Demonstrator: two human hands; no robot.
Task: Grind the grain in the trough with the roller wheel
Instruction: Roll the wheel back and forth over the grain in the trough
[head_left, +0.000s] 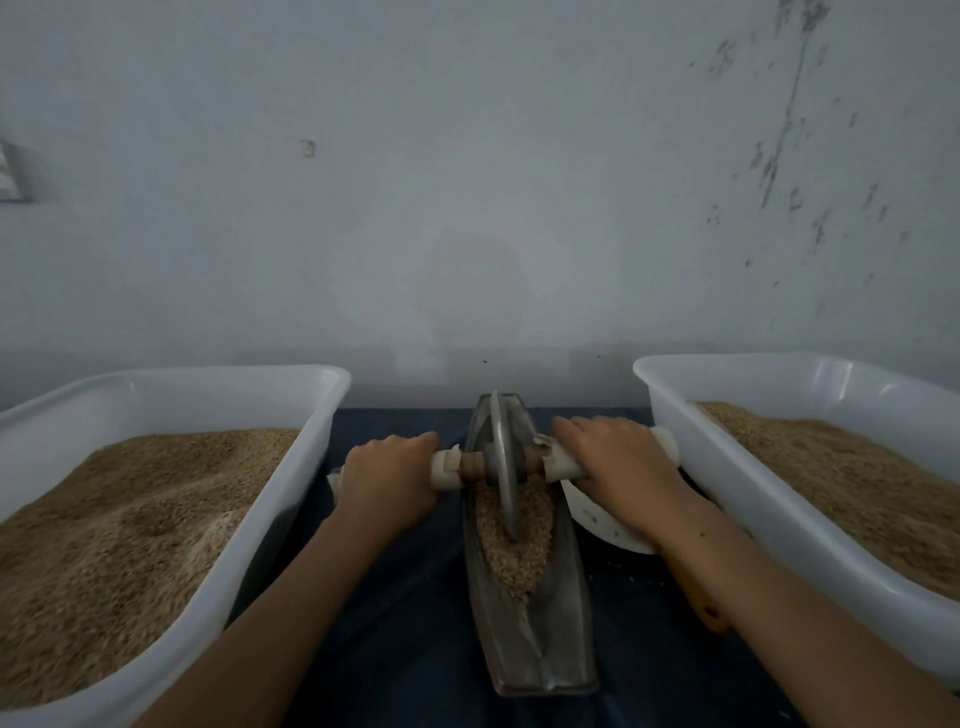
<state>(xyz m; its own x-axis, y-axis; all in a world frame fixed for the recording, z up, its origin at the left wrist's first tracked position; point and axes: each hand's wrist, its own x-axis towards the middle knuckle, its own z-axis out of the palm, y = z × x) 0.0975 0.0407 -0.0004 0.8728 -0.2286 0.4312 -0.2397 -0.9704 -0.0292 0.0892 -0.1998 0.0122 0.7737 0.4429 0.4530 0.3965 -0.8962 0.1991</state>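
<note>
A narrow boat-shaped metal trough (563, 644) lies lengthwise on the dark cloth in the middle. Tan grain (524, 545) fills its middle part. A thin metal roller wheel (503, 467) stands upright in the grain, toward the trough's far half, on a wooden axle with white-wrapped handles. My left hand (387, 475) grips the left handle (445, 470). My right hand (615, 457) grips the right handle (561, 465), whose white end pokes out beyond my fingers.
Two large white plastic tubs (291, 467) (727, 467) heaped with tan grain flank the trough left and right. A white round dish (597, 514) and an orange handle (698, 597) lie under my right forearm. A grey wall rises close behind.
</note>
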